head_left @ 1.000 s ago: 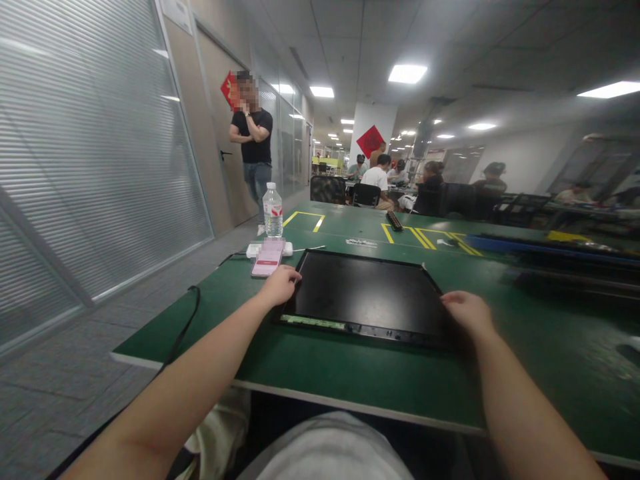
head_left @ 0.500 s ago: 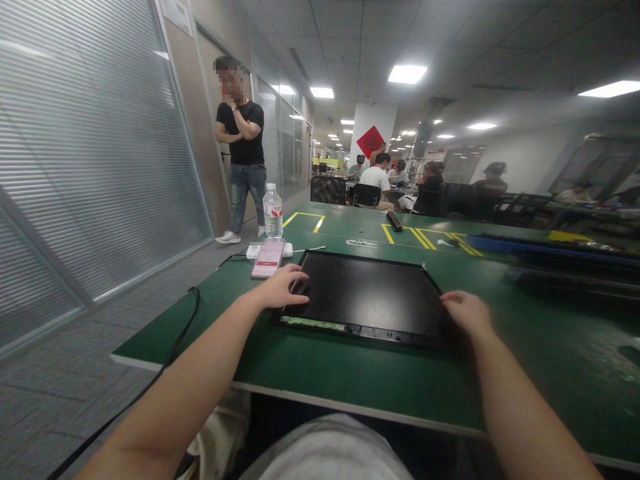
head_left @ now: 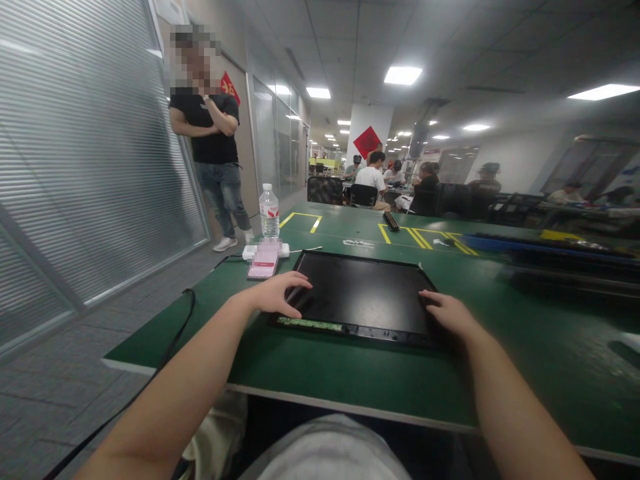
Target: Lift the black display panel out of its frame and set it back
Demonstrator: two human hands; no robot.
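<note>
A black LCD screen panel (head_left: 360, 287) lies flat in a dark frame on the green table. A green circuit strip (head_left: 310, 324) runs along the left part of its near edge. Over the panel's left edge, my left hand (head_left: 275, 293) is open, its fingers spread across the screen and its thumb at the near left corner. My right hand (head_left: 453, 313) is at the right edge, fingers stretched over the screen's border and slightly apart. I cannot tell how firmly either hand touches the panel.
Behind my left hand are a phone (head_left: 263, 260), a white power strip (head_left: 285, 251) and a water bottle (head_left: 269, 212). Dark stacked parts (head_left: 565, 257) are at the right. A black cable (head_left: 187, 313) hangs over the left edge. A person (head_left: 213, 133) stands beyond the table.
My right hand has moved left from the panel's outer edge onto its border, fingers loosened. My left hand has shifted slightly toward the near corner. The standing person appears nearer.
</note>
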